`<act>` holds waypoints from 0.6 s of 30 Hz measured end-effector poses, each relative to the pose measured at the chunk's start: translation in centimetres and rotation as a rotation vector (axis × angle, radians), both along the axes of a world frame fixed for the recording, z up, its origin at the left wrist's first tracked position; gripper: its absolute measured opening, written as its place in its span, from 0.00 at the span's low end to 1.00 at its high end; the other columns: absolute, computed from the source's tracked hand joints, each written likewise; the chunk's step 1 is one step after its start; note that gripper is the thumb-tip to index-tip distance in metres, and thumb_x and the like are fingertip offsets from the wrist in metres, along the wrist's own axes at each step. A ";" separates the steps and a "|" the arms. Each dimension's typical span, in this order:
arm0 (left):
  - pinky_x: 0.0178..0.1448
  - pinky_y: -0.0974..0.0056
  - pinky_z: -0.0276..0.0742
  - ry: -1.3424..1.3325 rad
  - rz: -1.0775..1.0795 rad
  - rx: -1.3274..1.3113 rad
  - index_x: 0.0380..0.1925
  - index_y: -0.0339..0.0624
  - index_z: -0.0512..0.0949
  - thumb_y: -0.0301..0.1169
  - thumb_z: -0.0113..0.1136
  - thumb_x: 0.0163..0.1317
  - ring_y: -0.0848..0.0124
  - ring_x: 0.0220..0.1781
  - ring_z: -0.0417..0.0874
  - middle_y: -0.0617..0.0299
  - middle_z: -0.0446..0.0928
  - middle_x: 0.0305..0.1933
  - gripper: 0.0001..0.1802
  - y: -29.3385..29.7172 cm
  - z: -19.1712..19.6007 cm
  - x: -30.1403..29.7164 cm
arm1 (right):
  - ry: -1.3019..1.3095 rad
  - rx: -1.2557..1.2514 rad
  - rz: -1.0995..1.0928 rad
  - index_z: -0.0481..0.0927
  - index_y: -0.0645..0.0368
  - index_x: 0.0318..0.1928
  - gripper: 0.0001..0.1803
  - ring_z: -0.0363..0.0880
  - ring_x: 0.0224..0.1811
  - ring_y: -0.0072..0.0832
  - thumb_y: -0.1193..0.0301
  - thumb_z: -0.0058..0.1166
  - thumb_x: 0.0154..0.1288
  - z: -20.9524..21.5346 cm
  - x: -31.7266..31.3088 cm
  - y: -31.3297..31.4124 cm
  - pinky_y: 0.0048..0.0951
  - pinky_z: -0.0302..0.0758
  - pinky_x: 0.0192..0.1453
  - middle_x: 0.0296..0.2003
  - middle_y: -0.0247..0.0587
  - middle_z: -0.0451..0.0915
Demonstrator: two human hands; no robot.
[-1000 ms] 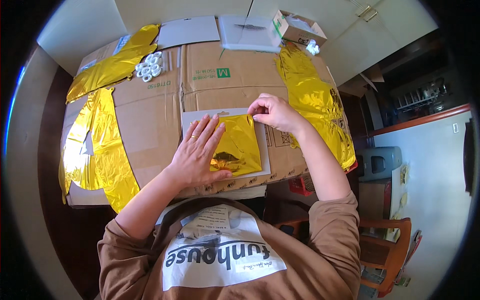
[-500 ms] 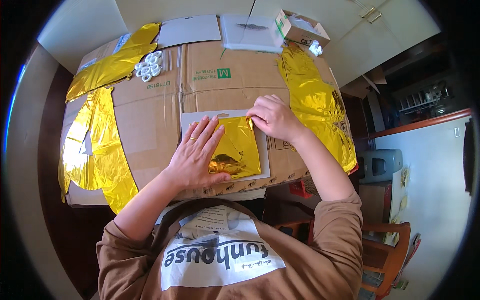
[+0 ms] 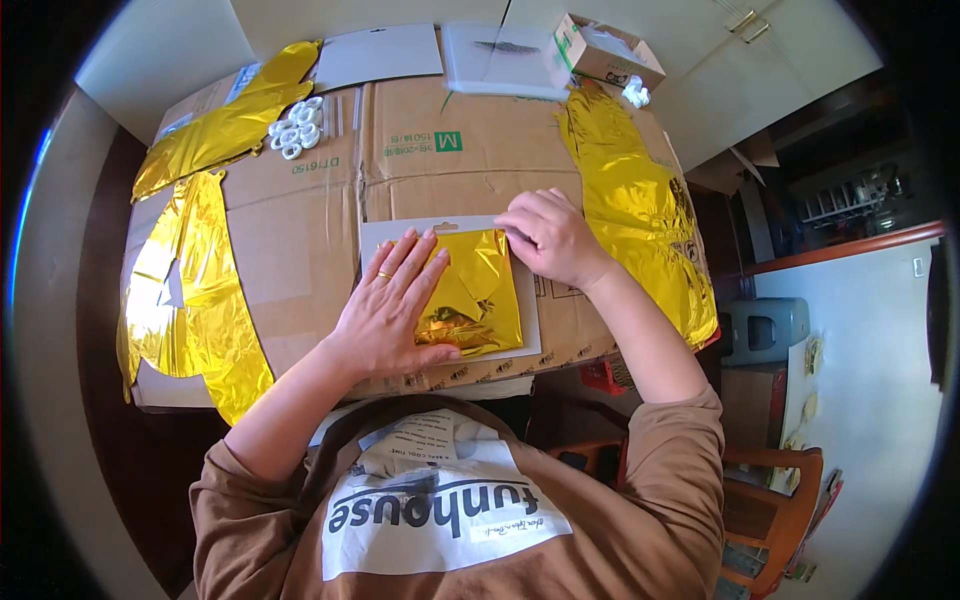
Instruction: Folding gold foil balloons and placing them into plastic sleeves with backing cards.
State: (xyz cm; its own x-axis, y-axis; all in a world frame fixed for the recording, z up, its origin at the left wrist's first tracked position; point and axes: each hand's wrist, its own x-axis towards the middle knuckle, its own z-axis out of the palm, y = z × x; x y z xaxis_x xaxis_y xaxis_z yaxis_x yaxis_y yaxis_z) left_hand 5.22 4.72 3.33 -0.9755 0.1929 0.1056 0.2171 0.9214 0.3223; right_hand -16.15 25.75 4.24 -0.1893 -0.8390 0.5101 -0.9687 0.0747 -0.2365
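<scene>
A folded gold foil balloon (image 3: 484, 290) lies on a light grey card (image 3: 531, 320) with a hanging slot at its far edge. My left hand (image 3: 385, 305) rests flat over the balloon's left side, fingers stretched out and slightly apart. At the far right corner of the folded foil, my right hand (image 3: 552, 238) is closed, thumb and forefinger pinched on the corner. The foil's near part is wrinkled and shiny, with a loose flap across its middle.
Flat gold foil balloons lie at the left (image 3: 205, 290), far left (image 3: 225, 125) and right (image 3: 635, 200). White rings (image 3: 297, 128), a grey card (image 3: 380, 58), clear plastic sheets (image 3: 503, 65) and a small open box (image 3: 612, 50) sit along the far side of the cardboard-covered table (image 3: 300, 220).
The foil's far right corner, raised in my right fingers before, now lies flatter. My right hand has shifted very slightly; my left hand stays in place.
</scene>
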 end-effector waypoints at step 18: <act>0.86 0.45 0.36 0.006 0.005 0.022 0.78 0.38 0.53 0.69 0.63 0.55 0.48 0.86 0.44 0.43 0.48 0.83 0.63 0.0 0.2 0.0 | -0.165 0.130 0.008 0.81 0.56 0.38 0.06 0.78 0.42 0.36 0.76 0.61 0.60 -0.1 -0.6 -0.4 0.38 0.70 0.50 0.36 0.35 0.78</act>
